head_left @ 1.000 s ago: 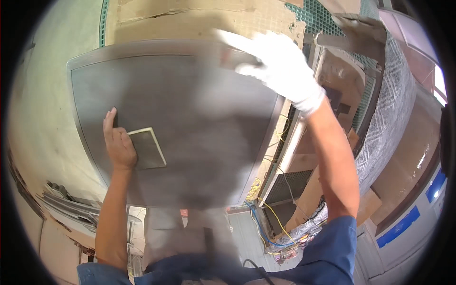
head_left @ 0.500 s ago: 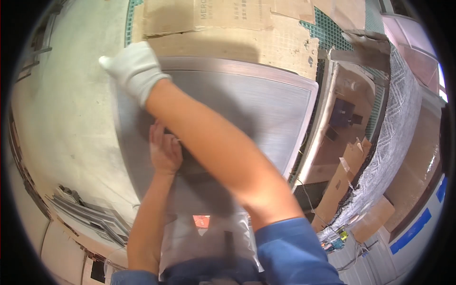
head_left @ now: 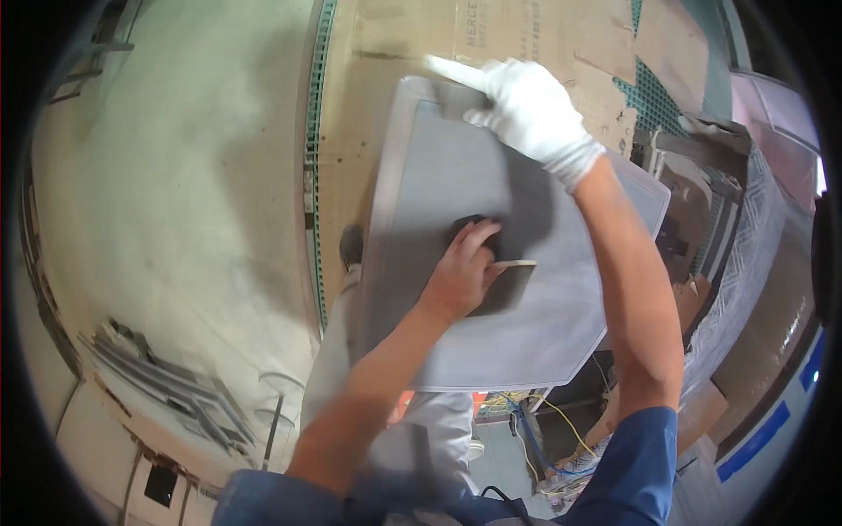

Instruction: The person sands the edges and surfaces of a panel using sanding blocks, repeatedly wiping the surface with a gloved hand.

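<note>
A flat grey metal panel (head_left: 570, 263) with a raised rim lies at an angle in front of me. My right hand (head_left: 535, 110), in a white knit glove, is at its far edge, index finger stretched along the edge and thumb over the face. The hand seems to grip the edge, its other fingers partly hidden. My bare left hand (head_left: 460, 272) bends its fingers over the middle of the panel, round a thin dark square sheet (head_left: 507, 294) with a pale edge. A black patch shows beside the fingertips; I cannot tell whether it belongs to the sheet.
Flattened cardboard (head_left: 412, 26) covers a green grated surface (head_left: 317, 131) beyond the panel. At left is a broad pale surface (head_left: 175, 175); grey metal strips (head_left: 175, 377) lie lower left. Loose wires (head_left: 561, 421) hang below the panel, and a wrapped grey roll (head_left: 745, 245) stands right.
The panel has turned and shifted right, baring my legs and the wires below. Both hands have moved right, and my arms are no longer crossed. The dark sheet has come into sight.
</note>
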A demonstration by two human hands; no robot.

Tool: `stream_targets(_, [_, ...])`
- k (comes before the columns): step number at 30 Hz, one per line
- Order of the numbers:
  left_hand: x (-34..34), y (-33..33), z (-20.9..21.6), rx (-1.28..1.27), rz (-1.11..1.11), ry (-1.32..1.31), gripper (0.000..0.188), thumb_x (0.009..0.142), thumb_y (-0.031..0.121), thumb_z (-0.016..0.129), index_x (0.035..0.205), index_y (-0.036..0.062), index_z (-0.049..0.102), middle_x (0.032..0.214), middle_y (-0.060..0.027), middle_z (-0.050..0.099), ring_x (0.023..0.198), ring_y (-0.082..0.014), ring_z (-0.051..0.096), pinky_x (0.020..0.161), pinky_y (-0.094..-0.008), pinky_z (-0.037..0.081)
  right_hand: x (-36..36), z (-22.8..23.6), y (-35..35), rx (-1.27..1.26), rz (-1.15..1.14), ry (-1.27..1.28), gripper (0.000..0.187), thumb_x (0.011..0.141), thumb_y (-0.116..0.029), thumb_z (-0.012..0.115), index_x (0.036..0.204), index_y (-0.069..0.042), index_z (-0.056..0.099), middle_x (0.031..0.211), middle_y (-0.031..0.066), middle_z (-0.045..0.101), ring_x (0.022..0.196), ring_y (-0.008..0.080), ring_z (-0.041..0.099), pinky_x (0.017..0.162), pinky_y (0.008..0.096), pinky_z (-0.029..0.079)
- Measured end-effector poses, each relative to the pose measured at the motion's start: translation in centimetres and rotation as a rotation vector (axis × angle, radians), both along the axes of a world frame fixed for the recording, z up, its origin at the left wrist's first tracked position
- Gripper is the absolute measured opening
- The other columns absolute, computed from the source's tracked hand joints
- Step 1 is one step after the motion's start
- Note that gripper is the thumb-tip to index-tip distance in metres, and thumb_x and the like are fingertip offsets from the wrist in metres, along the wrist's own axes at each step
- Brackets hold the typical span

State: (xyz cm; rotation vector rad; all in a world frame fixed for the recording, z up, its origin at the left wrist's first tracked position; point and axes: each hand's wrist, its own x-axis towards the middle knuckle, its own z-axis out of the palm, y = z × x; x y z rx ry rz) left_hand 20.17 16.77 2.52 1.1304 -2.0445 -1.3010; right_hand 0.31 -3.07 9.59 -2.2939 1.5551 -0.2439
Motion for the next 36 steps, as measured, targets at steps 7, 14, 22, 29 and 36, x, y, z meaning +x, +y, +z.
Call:
stream_targets(7, [21.7, 1.1, 2.8, 0.502, 0.546, -0.068, 0.014, 0.107, 0.016, 0.065, 0.109, 0.0038, 0.071, 0.101, -0.0066, 0.071, 0.096, -0.0177, 0.065, 0.087, -0.0328, 0.052, 1.5, -0.7, 1.6, -0.087, -0.155, 0.111, 0.078, 0.08, -0.015, 0.082, 0.152, -0.031, 0.06, 0.09, 0.0087, 0.068, 0.083, 0.0305, 0.065, 0.078, 0.0435, 0.054])
stream_targets(14, [34.9, 0.5, 3.8, 0.818, 0.224, -0.406, 0.017, 0.103, 0.015, 0.056, 0.11, 0.0036, 0.066, 0.088, -0.0047, 0.065, 0.083, -0.0142, 0.061, 0.079, -0.0291, 0.05, 7.2, -0.7, 3.4, 0.009, -0.877, -0.511, 0.079, 0.09, -0.022, 0.08, 0.161, -0.01, 0.045, 0.13, 0.0207, 0.073, 0.112, 0.032, 0.073, 0.099, 0.0379, 0.056])
stream_targets(22, [29.6, 8.9, 4.7, 0.907, -0.427, -0.692, 0.07, 0.104, 0.049, 0.063, 0.158, 0.0086, 0.043, 0.085, -0.0191, 0.074, 0.084, -0.0383, 0.075, 0.078, -0.0461, 0.057, 21.7, -1.5, 15.4, 0.064, -1.27, -0.52, 0.09, 0.094, -0.022, 0.076, 0.17, -0.013, 0.028, 0.139, 0.0208, 0.062, 0.127, 0.0388, 0.06, 0.11, 0.0445, 0.047])
stream_targets(29, [27.7, 11.9, 2.0, 0.766, -0.517, -0.791, 0.085, 0.099, 0.06, 0.064, 0.163, 0.0115, 0.039, 0.096, -0.0191, 0.075, 0.084, -0.0409, 0.073, 0.077, -0.0516, 0.056, 14.8, -2.4, 6.1, -0.055, -1.202, -0.475, 0.081, 0.097, -0.023, 0.07, 0.168, -0.012, 0.032, 0.134, 0.0218, 0.063, 0.122, 0.0402, 0.061, 0.106, 0.0466, 0.049])
stream_targets(36, [29.7, 14.1, 1.4, 0.716, -0.518, -0.794, 0.094, 0.1, 0.053, 0.066, 0.173, 0.0214, 0.016, 0.092, -0.0156, 0.076, 0.081, -0.0386, 0.073, 0.074, -0.0483, 0.057, 30.5, 0.2, 31.1, 0.446, -1.371, -0.549, 0.079, 0.094, -0.01, 0.075, 0.163, -0.002, 0.037, 0.145, 0.0202, 0.06, 0.128, 0.0368, 0.061, 0.113, 0.0444, 0.046])
